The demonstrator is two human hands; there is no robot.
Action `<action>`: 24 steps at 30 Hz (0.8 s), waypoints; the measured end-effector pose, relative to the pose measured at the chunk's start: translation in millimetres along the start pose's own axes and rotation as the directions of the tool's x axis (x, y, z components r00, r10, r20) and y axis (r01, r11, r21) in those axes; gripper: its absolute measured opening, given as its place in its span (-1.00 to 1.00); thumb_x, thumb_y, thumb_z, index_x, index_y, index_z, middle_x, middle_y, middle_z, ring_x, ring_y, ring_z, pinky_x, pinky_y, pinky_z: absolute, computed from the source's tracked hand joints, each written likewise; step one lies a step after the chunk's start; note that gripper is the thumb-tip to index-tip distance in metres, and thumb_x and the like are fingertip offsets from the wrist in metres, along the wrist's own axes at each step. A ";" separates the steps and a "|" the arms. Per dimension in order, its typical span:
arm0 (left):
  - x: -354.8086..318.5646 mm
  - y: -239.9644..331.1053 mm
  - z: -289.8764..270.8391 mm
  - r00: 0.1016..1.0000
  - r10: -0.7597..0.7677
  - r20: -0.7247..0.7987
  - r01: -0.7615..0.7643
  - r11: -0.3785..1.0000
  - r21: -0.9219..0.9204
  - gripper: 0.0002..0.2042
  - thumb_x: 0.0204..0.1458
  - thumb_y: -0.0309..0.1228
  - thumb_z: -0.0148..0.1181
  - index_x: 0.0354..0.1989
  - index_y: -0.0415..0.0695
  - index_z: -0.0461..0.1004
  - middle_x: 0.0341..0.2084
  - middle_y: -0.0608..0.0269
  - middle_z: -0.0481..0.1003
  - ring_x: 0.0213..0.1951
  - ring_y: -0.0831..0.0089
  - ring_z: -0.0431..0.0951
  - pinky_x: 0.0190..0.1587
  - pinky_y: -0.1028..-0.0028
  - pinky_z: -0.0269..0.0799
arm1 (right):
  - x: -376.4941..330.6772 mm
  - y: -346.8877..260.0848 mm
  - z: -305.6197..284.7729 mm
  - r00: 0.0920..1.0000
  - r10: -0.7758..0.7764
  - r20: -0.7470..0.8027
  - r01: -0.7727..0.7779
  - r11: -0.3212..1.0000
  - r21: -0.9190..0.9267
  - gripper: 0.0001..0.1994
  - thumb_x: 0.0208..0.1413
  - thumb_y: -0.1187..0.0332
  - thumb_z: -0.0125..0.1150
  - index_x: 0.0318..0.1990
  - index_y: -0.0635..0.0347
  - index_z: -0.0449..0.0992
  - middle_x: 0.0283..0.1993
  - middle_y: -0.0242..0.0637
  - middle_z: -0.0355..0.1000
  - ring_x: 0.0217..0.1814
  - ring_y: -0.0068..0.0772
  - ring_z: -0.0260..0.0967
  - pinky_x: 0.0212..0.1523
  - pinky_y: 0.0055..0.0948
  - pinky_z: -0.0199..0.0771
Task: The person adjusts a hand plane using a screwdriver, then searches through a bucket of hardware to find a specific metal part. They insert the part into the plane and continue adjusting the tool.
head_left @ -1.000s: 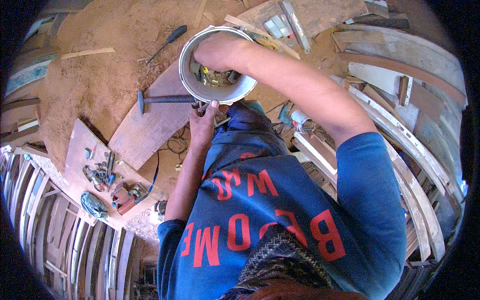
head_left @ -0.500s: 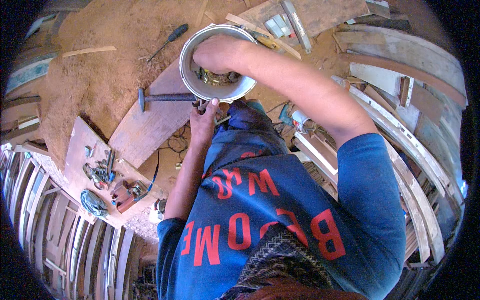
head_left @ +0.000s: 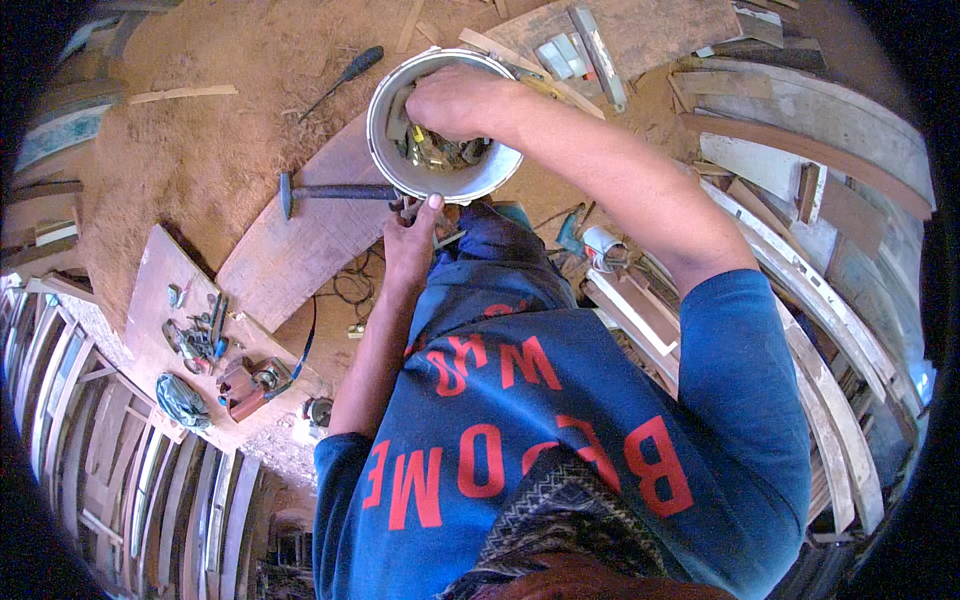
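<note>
A white round bucket [head_left: 376,150] tilts toward me, with a jumble of small metal and yellow bits [head_left: 440,152] at its bottom. My left hand [head_left: 408,240] grips the near rim, its thumb on the outside by the edge. Something dark and metallic shows beside those fingers, too small to name. Inside the bucket is my right hand [head_left: 455,103], its fingers curled down toward the contents; the fingertips are hidden. A hammer [head_left: 340,192] lies across a wooden plank [head_left: 290,245], the end of its handle close to my left hand.
A black-handled screwdriver [head_left: 342,82] lies on the sawdust-covered ground. At left, a board [head_left: 150,300] bears hand tools, a plastic bag [head_left: 182,400] and a reddish power tool [head_left: 250,385]. A teal power tool [head_left: 572,232] sits right of my legs. Stacked timber [head_left: 800,300] lines the right side.
My right hand has shifted slightly right inside the bucket, uncovering more of the small bits. The bucket sits slightly farther right in view, my left hand still on its rim.
</note>
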State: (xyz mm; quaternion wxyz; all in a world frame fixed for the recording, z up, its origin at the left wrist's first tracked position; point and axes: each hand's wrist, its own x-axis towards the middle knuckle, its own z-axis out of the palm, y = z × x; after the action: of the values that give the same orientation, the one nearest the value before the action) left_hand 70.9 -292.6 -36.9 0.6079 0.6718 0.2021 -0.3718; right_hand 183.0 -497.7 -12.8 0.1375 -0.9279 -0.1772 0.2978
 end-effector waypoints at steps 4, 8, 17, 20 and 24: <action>0.1 0.3 -3.1 1.000 -0.007 0.016 0.006 0.999 0.044 -0.61 0.11 -0.10 0.36 -0.16 -0.22 0.55 -0.40 0.35 0.54 -0.44 0.60 0.44 -0.38 0.50 0.35 | 4.8 1.4 18.2 0.999 -0.013 -0.036 0.013 1.000 -0.009 -0.83 0.00 0.43 0.17 -0.34 0.26 0.68 -0.21 -0.05 0.63 -0.07 0.03 0.59 -0.08 -0.05 0.57; -5.0 8.3 -1.4 1.000 0.008 0.002 -0.008 0.999 0.046 -0.60 0.10 -0.09 0.37 -0.14 -0.21 0.55 -0.39 0.34 0.55 -0.43 0.59 0.45 -0.36 0.50 0.36 | 1.5 3.2 22.4 0.999 -0.011 -0.036 0.010 1.000 -0.027 -0.83 -0.01 0.41 0.17 -0.37 0.26 0.68 -0.22 -0.05 0.63 -0.08 0.02 0.59 -0.08 -0.06 0.58; 0.6 -3.9 -1.4 1.000 0.021 0.014 -0.020 0.999 -0.039 -0.62 0.11 -0.10 0.37 -0.16 -0.19 0.54 -0.41 0.37 0.53 -0.46 0.60 0.42 -0.38 0.49 0.36 | -3.8 6.5 6.4 0.998 -0.016 -0.054 0.016 1.000 -0.013 -0.81 0.00 0.41 0.16 -0.30 0.23 0.67 -0.24 -0.02 0.61 -0.12 0.08 0.58 -0.11 -0.01 0.56; 1.1 -1.3 -1.8 0.999 -0.019 0.044 0.020 0.999 -0.032 -0.63 0.12 -0.09 0.37 -0.20 -0.19 0.55 -0.43 0.38 0.52 -0.46 0.61 0.41 -0.40 0.50 0.33 | -7.3 9.2 35.4 0.994 -0.018 -0.108 0.022 0.999 0.036 -0.81 0.00 0.41 0.19 -0.28 0.21 0.69 -0.20 -0.04 0.63 -0.11 0.04 0.60 -0.11 -0.04 0.59; 1.2 2.2 -2.5 0.999 0.001 0.050 -0.001 1.000 0.000 -0.64 0.12 -0.10 0.36 -0.23 -0.20 0.56 -0.45 0.38 0.52 -0.46 0.61 0.41 -0.41 0.51 0.30 | -10.6 11.0 36.2 0.999 -0.011 0.036 0.008 0.998 0.067 -0.80 0.01 0.40 0.18 -0.29 0.24 0.70 -0.19 0.00 0.63 -0.10 0.05 0.61 -0.09 -0.03 0.61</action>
State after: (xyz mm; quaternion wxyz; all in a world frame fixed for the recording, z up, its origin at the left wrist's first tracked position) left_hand 73.9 -290.8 -36.4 0.6129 0.6624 0.1866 -0.3882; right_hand 155.9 -506.6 -39.8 0.1669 -0.9163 -0.1741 0.3198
